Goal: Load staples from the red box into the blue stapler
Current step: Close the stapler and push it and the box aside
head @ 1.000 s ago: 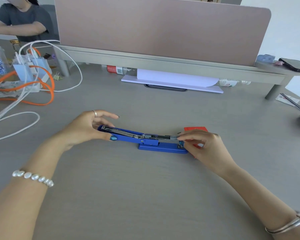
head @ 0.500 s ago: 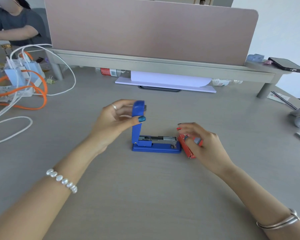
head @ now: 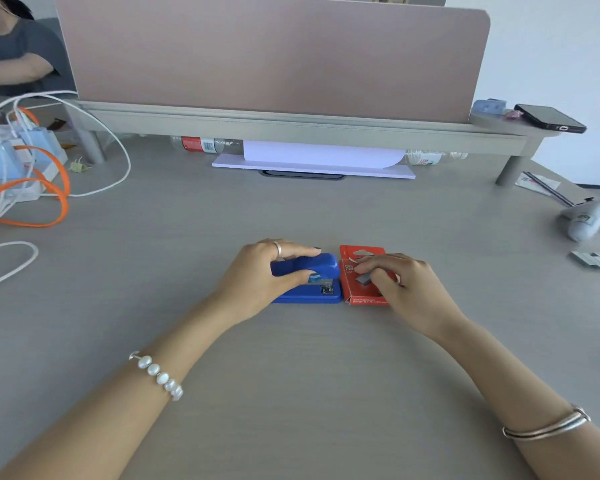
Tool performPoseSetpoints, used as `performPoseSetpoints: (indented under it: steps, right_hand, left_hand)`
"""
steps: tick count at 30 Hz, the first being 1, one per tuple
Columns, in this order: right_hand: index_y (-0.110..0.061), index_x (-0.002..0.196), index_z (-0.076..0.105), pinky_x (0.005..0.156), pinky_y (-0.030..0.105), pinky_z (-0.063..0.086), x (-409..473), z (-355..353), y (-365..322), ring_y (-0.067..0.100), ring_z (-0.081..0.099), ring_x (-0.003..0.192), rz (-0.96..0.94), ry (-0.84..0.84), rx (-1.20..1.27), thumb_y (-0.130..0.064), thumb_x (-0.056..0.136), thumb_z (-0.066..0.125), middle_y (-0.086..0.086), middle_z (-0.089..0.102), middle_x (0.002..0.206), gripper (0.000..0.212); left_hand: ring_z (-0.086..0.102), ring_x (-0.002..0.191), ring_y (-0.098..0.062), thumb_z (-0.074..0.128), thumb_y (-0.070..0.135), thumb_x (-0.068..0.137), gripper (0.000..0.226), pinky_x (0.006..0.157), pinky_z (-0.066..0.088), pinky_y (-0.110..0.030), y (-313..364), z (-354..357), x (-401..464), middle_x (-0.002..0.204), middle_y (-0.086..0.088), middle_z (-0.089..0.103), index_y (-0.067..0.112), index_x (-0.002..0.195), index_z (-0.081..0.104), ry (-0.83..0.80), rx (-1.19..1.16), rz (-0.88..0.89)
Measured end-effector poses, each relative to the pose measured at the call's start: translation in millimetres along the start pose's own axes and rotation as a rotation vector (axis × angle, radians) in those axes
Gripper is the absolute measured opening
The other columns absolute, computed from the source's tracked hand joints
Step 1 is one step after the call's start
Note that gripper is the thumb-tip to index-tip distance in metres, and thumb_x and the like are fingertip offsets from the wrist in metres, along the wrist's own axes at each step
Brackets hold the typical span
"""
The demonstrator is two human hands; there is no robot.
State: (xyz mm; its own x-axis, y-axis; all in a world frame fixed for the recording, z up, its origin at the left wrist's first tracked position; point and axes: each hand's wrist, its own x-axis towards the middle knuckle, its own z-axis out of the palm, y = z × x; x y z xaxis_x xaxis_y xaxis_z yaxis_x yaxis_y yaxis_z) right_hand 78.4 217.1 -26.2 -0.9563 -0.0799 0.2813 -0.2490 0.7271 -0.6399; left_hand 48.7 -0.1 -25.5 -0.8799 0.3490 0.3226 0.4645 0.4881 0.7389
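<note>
Bare forearms, pearl bracelet (head: 157,375) on left wrist, silver bangle (head: 548,425) on right, ring (head: 278,248), dark blue nail polish

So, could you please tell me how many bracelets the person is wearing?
2: a white pearl bracelet on the left forearm, and a plain silver metal bangle on the right wrist. None looks hidden, though both sleeves lie outside the view.

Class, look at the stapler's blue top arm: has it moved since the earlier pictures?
Yes. The top arm, upright half a second ago, has swung down toward the stapler base, held by the left hand.
</note>
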Motion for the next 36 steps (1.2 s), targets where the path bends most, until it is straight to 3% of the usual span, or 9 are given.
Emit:
performPoseSetpoints:
  steps: [4, 9, 15, 18, 22, 26, 30, 34, 36]
  right_hand:
    - [-0.015, 0.093, 0.07, 0.09, 0.025, 0.043, -0.2, 0.2, 0.4, 0.012, 0.054, 0.108, 0.011, -0.008, 0.014, -0.011, 0.087, 0.044, -0.011, 0.063, 0.099, 0.026]
    - [-0.011, 0.09, 0.071, 0.076, 0.002, 0.034, -0.1, 0.5, 2.3, 0.01, 0.054, 0.099, 0.015, 0.004, 0.009, -0.015, 0.091, 0.045, -0.009, 0.064, 0.094, 0.026]
    - [-0.01, 0.087, 0.071, 0.083, 0.01, 0.037, 0.7, -0.4, 6.7, 0.012, 0.056, 0.104, -0.007, -0.007, 0.02, -0.016, 0.09, 0.045, -0.003, 0.07, 0.1, 0.027]
    - [-0.015, 0.091, 0.072, 0.083, 0.001, 0.032, 0.6, -3.0, 9.2, 0.008, 0.053, 0.109, -0.035, -0.041, 0.003, -0.015, 0.088, 0.048, -0.005, 0.068, 0.111, 0.024]
    - [-0.019, 0.101, 0.068, 0.087, 0.001, 0.035, -0.5, -8.6, 11.5, -0.001, 0.046, 0.113, -0.101, -0.117, -0.021, -0.019, 0.081, 0.062, -0.015, 0.061, 0.109, 0.02]
    - [-0.019, 0.104, 0.067, 0.089, -0.009, 0.021, -0.6, -11.8, 16.4, -0.004, 0.039, 0.114, -0.175, -0.162, -0.104, -0.022, 0.067, 0.078, -0.022, 0.054, 0.113, 0.039]
    - [-0.021, 0.11, 0.065, 0.086, -0.011, 0.019, 0.4, -13.1, 19.4, -0.004, 0.038, 0.115, -0.161, -0.158, -0.108, -0.016, 0.068, 0.077, -0.02, 0.053, 0.117, 0.043]
    - [-0.023, 0.11, 0.064, 0.089, -0.008, 0.022, 1.2, -11.4, 21.8, -0.003, 0.039, 0.118, -0.152, -0.155, -0.093, -0.018, 0.07, 0.077, -0.02, 0.054, 0.119, 0.043]
    - [-0.024, 0.111, 0.063, 0.094, 0.0, 0.028, 3.5, -10.5, 22.6, 0.001, 0.041, 0.12, -0.148, -0.143, -0.088, -0.019, 0.07, 0.077, -0.017, 0.057, 0.119, 0.044]
  left_hand:
    - [0.056, 0.104, 0.002, 0.069, 0.022, 0.08, 0.031, 0.091, 0.039, -0.011, 0.1, 0.6, 0.1, 0.105, 0.022, 0.065, 0.04, 0.105, 0.064, 0.0, 0.023, 0.017]
    - [0.054, 0.105, 0.001, 0.069, 0.023, 0.08, 0.033, 0.09, 0.037, -0.009, -4.1, 1.2, 1.5, 0.107, 0.022, 0.063, 0.038, 0.109, 0.064, -0.028, 0.104, 0.043]
    - [0.056, 0.105, -0.006, 0.07, 0.025, 0.08, 0.033, 0.092, 0.041, -0.021, -6.7, 5.2, 1.3, 0.107, 0.018, 0.064, 0.034, 0.111, 0.064, -0.052, 0.169, 0.061]
    - [0.055, 0.106, -0.004, 0.069, 0.025, 0.081, 0.033, 0.091, 0.038, -0.015, -5.8, 4.9, 0.8, 0.109, 0.02, 0.063, 0.036, 0.111, 0.064, -0.051, 0.169, 0.052]
    - [0.051, 0.109, 0.008, 0.064, 0.025, 0.084, 0.037, 0.088, 0.033, -0.002, -7.0, -1.8, -4.3, 0.115, 0.026, 0.059, 0.047, 0.112, 0.057, -0.074, 0.086, 0.01]
    - [0.046, 0.115, 0.014, 0.065, 0.018, 0.083, 0.048, 0.091, 0.031, -0.001, -10.8, -9.1, -7.2, 0.121, 0.029, 0.055, 0.05, 0.117, 0.052, -0.13, 0.046, 0.015]
    - [0.056, 0.104, 0.01, 0.073, 0.017, 0.077, 0.048, 0.085, 0.04, -0.007, -18.6, -10.6, -5.3, 0.112, 0.03, 0.063, 0.047, 0.112, 0.058, -0.106, -0.025, -0.044]
    - [0.058, 0.104, 0.008, 0.073, 0.016, 0.075, 0.042, 0.086, 0.043, -0.009, -21.6, -6.4, -2.0, 0.111, 0.026, 0.066, 0.043, 0.106, 0.063, -0.073, -0.094, -0.083]
    - [0.057, 0.104, 0.008, 0.072, 0.014, 0.076, 0.043, 0.086, 0.042, -0.008, -21.8, -5.3, 1.5, 0.112, 0.023, 0.065, 0.042, 0.107, 0.063, -0.062, -0.084, -0.083]
